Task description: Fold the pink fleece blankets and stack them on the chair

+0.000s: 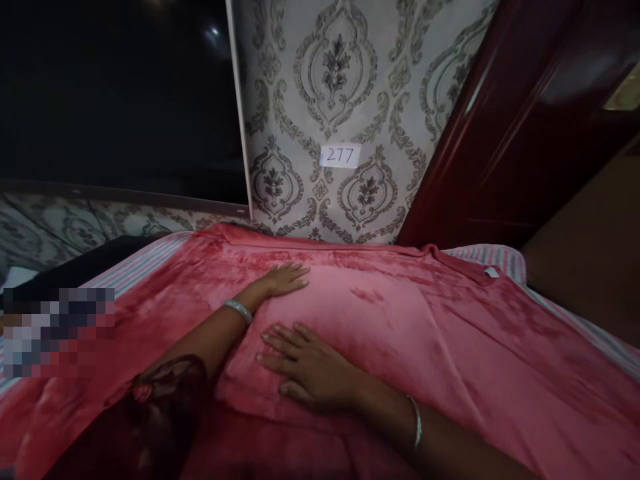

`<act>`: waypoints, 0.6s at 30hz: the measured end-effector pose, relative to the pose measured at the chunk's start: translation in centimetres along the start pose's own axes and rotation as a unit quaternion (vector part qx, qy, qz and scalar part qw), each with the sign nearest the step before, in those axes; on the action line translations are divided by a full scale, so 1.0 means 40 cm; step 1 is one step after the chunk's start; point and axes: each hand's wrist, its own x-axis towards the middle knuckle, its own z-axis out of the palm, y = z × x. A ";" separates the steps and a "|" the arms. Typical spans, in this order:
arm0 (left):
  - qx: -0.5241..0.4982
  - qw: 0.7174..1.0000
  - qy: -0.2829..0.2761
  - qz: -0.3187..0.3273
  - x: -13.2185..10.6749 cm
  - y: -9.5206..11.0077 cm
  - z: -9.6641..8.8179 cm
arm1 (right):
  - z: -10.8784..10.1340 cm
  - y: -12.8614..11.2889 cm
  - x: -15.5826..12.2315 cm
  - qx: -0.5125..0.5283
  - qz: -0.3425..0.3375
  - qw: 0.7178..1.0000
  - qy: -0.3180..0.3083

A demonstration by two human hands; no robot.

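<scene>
A plush pink-red blanket (350,307) is spread out before me, with one part folded over into a lighter pink layer in the middle. My left hand (284,280) lies flat near the far left edge of that folded layer, fingers stretched to the right. Closer to me, my right hand (313,370) rests palm down on the same layer, its fingers spread and pointing left. Neither hand grips the cloth. Each wrist wears a silver bangle. A small white tag (492,273) shows at the blanket's far right corner.
Under the blanket, a striped sheet (493,257) shows at the sides. Beyond stands a patterned wall with a paper label (341,155) reading 277. A large dark television screen (120,93) is at the upper left, a dark red door or panel (500,133) at the right. A blurred patch covers the left edge.
</scene>
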 end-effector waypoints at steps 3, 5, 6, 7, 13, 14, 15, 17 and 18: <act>-0.013 1.000 0.010 -0.025 0.036 -0.030 0.006 | -0.008 -0.002 -0.002 0.008 0.004 1.000 0.008; -0.003 0.999 0.014 -0.029 0.044 -0.033 0.007 | -0.009 -0.002 -0.003 0.006 0.001 1.000 0.014; 0.005 0.999 0.017 -0.032 0.043 -0.029 0.006 | -0.008 -0.001 -0.003 0.003 -0.001 1.000 0.016; 0.015 0.999 0.022 -0.037 0.040 -0.021 0.003 | -0.006 0.000 -0.001 -0.003 -0.003 1.000 0.017; 0.093 0.991 0.085 -0.048 -0.005 0.061 -0.048 | -0.010 -0.001 0.003 -0.042 -0.012 0.999 0.020; 0.100 0.990 0.097 -0.031 -0.014 0.079 -0.060 | -0.019 -0.006 -0.003 -0.048 -0.014 0.998 0.023; 0.096 0.990 0.105 -0.007 -0.024 0.100 -0.070 | -0.031 -0.011 -0.013 -0.052 -0.017 0.998 0.027; 0.043 0.992 0.102 0.058 -0.047 0.151 -0.083 | -0.058 -0.020 -0.045 -0.057 -0.019 0.998 0.037; -0.005 0.992 0.088 0.095 -0.061 0.182 -0.084 | -0.070 -0.022 -0.066 -0.057 -0.018 0.997 0.042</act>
